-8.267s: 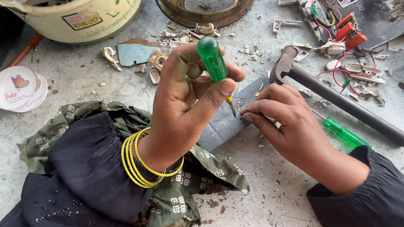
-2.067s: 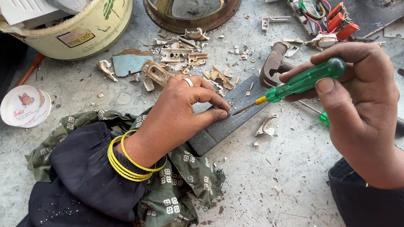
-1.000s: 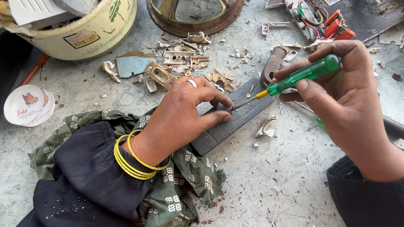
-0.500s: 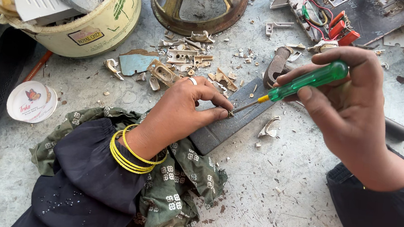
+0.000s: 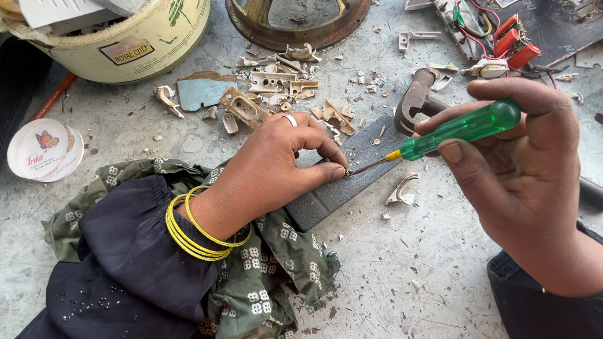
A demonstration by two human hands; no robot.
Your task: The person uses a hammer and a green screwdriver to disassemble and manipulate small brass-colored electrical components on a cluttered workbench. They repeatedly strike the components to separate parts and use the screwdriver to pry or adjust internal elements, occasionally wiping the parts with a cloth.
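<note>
A left hand (image 5: 280,164) pinches a tiny part against a dark metal block (image 5: 344,181) on the concrete floor (image 5: 415,291) — the right hand (image 5: 529,177), fingers closed around a green-handled screwdriver (image 5: 452,132), sets its tip there; a hammer (image 5: 415,99) lies beyond.

Left hand (image 5: 272,167) lies palm-down with fingertips pinched together; right hand (image 5: 530,169) is raised, fingers curled closed.

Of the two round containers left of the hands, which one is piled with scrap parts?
The large cream plastic bucket at top left, heaped with white and metal pieces. The small white tub below it shows only a closed printed lid.
</note>
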